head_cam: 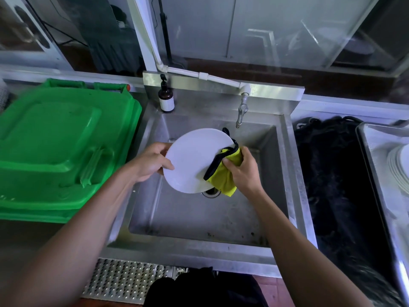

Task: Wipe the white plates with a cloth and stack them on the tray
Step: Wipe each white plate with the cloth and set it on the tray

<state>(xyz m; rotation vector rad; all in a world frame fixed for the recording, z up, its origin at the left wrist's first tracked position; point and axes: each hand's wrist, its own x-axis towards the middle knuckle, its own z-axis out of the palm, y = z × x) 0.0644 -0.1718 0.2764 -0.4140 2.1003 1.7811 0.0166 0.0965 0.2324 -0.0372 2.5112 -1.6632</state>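
Observation:
A white plate [194, 158] hangs tilted over the steel sink [221, 220]. My left hand [152, 161] grips its left rim, thumb on the face. My right hand [242, 168] pinches a yellow cloth with black trim [223, 173] against the plate's right rim; the cloth wraps over the edge and hangs down. At the far right a stack of white plates [398, 171] lies on a metal tray [371, 156], cut off by the frame edge.
A green bin lid [62, 149] fills the left. A brown pump bottle [166, 98] stands at the sink's back left corner, with a tap [241, 111] behind the plate. A dark mat [332, 178] lies between sink and tray.

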